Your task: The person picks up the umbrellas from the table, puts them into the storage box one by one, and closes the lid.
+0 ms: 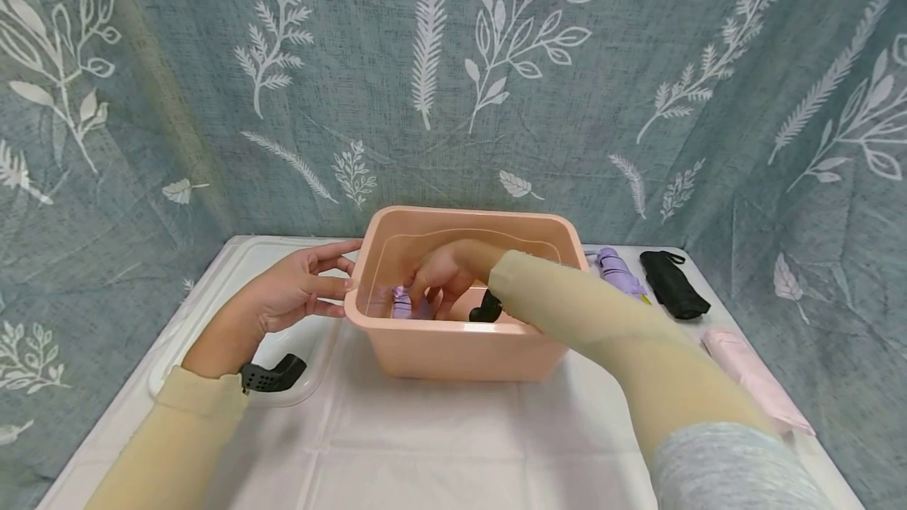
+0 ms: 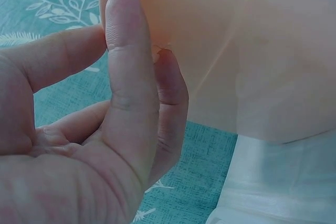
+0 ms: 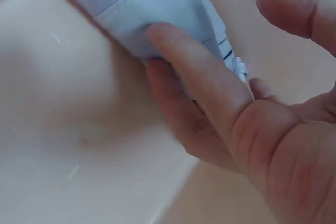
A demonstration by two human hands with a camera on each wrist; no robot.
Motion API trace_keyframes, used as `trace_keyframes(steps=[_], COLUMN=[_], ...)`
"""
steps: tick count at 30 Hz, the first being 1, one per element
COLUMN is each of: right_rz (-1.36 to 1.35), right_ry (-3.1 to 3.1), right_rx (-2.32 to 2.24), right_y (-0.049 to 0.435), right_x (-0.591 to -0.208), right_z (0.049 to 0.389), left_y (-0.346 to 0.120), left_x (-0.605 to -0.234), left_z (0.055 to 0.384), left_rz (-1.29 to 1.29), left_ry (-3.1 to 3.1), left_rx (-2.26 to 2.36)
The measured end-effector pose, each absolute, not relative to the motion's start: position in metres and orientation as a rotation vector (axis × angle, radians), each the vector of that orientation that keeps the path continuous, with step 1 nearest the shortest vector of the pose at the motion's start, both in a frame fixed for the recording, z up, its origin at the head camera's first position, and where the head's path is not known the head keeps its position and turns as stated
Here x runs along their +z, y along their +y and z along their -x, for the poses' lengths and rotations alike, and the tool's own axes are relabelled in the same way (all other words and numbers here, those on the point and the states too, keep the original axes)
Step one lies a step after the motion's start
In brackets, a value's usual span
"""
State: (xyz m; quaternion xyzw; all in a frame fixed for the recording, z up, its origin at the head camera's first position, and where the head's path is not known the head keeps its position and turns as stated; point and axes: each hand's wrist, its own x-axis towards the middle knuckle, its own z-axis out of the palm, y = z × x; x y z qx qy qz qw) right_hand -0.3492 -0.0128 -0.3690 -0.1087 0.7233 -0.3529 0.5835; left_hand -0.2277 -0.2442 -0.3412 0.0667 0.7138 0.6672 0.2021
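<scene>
A peach-coloured plastic bin (image 1: 460,352) stands at the middle of the table. My left hand (image 1: 301,290) is at its left side, fingers spread and touching the wall near the rim; in the left wrist view the fingers (image 2: 128,77) lie fairly straight against the outside of the bin. My right hand (image 1: 446,274) reaches down inside. There, a rolled lavender bundle (image 1: 401,303), like a folded umbrella, lies at the left end. The right wrist view shows one straight finger laid on the bundle (image 3: 152,14), another at its edge, and the thumb held away from it.
A translucent white lid (image 1: 312,368) lies left of the bin, partly under the left forearm. Right of the bin are another lavender rolled bundle (image 1: 619,270), a black pouch with a strap (image 1: 673,286) and a pale pink bundle (image 1: 758,376). A patterned curtain (image 1: 453,164) hangs behind.
</scene>
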Motion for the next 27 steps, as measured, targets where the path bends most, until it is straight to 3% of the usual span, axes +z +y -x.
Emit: trace_keyframes(steps=[27], right_rz=[0.216], right_ry=[1.707], right_rx=[-0.911], right_y=[-0.0169], right_x=[-0.3641], right_z=[0.3436], left_y=[-0.2457], left_x=[-0.3419], left_z=[0.2258], left_rz=[-0.189], left_ry=[1.989], left_rx=[1.872])
